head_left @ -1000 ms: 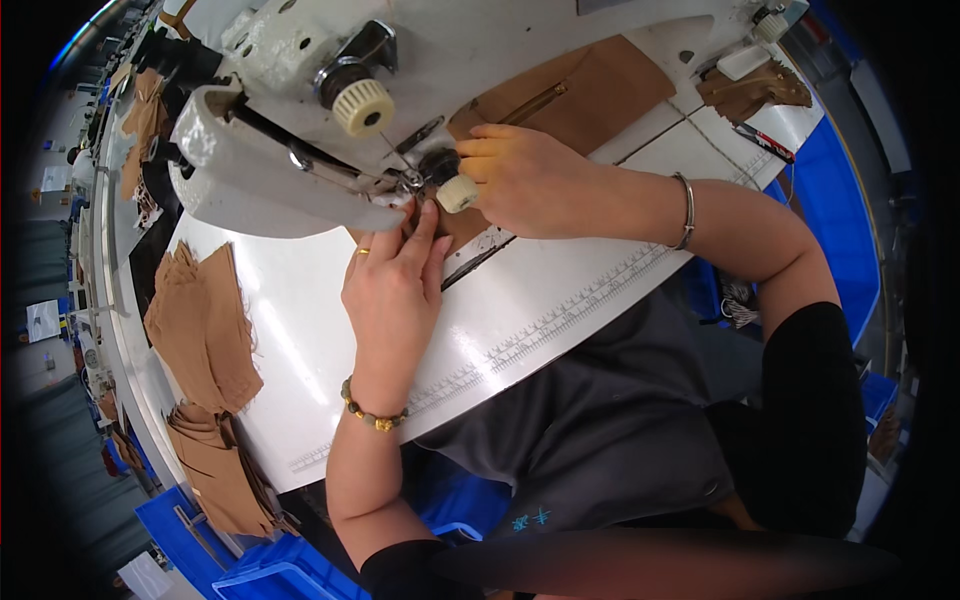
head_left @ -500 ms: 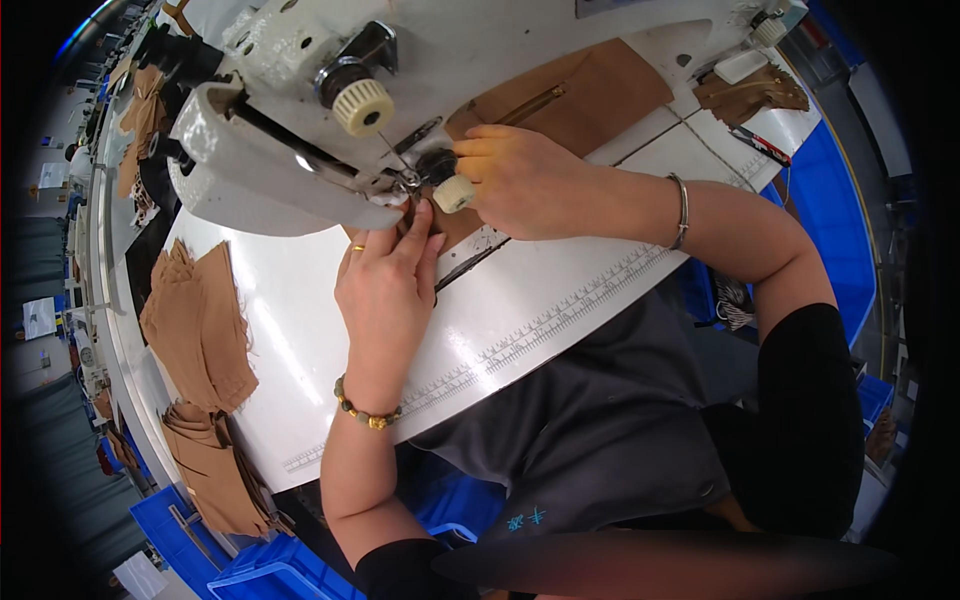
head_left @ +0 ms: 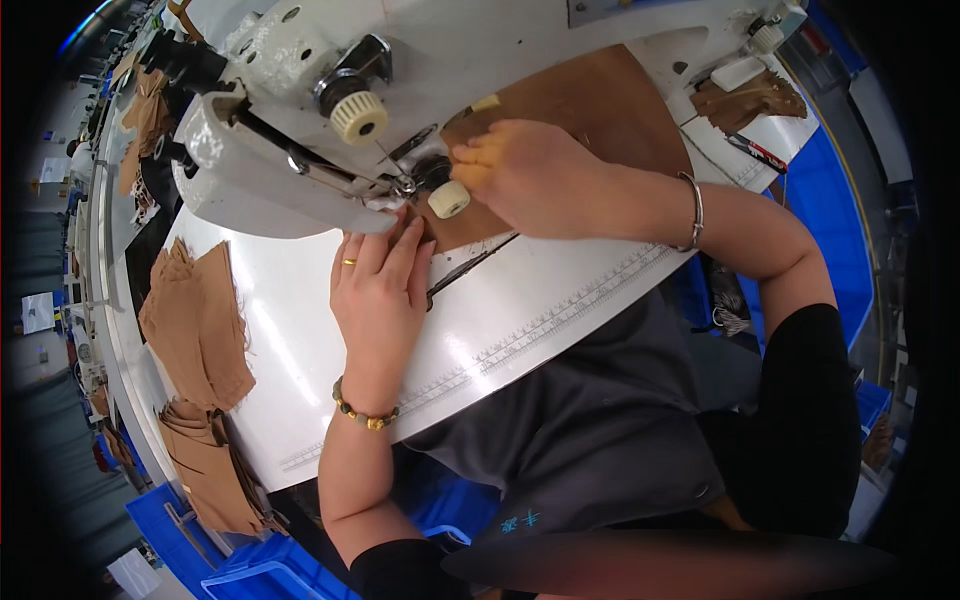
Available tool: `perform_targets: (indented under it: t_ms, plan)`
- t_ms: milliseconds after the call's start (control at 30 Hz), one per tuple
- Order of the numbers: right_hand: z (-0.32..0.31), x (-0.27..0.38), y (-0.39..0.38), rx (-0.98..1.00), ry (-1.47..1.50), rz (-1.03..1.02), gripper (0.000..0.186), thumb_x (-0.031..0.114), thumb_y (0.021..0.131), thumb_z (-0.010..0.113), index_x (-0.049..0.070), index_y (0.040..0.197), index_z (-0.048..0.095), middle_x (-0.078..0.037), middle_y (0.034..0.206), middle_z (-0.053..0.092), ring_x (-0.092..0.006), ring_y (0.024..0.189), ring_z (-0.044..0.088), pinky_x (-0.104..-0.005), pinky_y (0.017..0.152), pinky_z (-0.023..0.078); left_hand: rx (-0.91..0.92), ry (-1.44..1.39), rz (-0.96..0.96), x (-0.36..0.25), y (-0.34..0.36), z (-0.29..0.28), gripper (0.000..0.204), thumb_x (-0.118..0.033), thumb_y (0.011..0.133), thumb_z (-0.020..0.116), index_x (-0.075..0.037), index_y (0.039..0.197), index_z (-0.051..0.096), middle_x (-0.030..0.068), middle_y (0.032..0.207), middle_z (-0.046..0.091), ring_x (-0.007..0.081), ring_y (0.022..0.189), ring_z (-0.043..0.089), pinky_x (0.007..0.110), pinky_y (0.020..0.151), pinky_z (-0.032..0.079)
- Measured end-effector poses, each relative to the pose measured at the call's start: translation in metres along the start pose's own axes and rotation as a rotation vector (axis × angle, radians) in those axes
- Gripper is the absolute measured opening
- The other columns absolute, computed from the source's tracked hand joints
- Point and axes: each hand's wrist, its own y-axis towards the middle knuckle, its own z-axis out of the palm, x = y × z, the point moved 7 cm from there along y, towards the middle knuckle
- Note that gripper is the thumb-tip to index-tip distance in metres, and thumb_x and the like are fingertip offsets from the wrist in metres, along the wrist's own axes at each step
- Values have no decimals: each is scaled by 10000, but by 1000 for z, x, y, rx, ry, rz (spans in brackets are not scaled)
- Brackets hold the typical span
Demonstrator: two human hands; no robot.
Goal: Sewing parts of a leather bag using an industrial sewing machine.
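Note:
A white sewing machine (head_left: 215,165) stands over the table, its needle area at the centre. Under it lies a brown leather-like piece (head_left: 600,110), spreading to the far right behind my right hand. My left hand (head_left: 378,285) rests with outstretched fingers, its fingertips on the piece's near-left edge beside the presser foot. To the right of the cream knob (head_left: 449,199), my right hand (head_left: 535,180) is closed, its fingers curled at the brown piece. Its fingertips are partly hidden, with a small tan tab (head_left: 486,103) just beyond them.
Stacks of brown cut pieces (head_left: 200,325) lie on the left of the white table (head_left: 300,400). Another brown bundle (head_left: 750,100) and a red-black pen-like tool (head_left: 757,152) are at the far right. Blue bins (head_left: 830,230) stand beside and below the table.
The brown piece has turned and spread further right; the zipper-like strip on it no longer shows. My right hand has shifted slightly right with fingers more curled. My left hand has moved slightly left.

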Motion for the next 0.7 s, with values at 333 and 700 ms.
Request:
perform_targets:
  t_ms: [333,700]
  plan:
    - [-1,35,-14,102,138,-145,425,360,861,730,78,1178,697,-78,1134,673,-260,1084,619,-405,999,471,126,-152,-24,9,-2,1,457,-249,796,819,-37,1193,735,68,1183,713,272,1024,668,377,884,555]
    - [-2,21,-9,-29,96,-113,477,443,876,714,106,1213,696,-66,934,630,-265,887,602,-405,893,480,200,-194,-24,7,-5,1,675,-406,719,817,-35,1268,689,79,1214,686,278,1052,658,370,898,558]
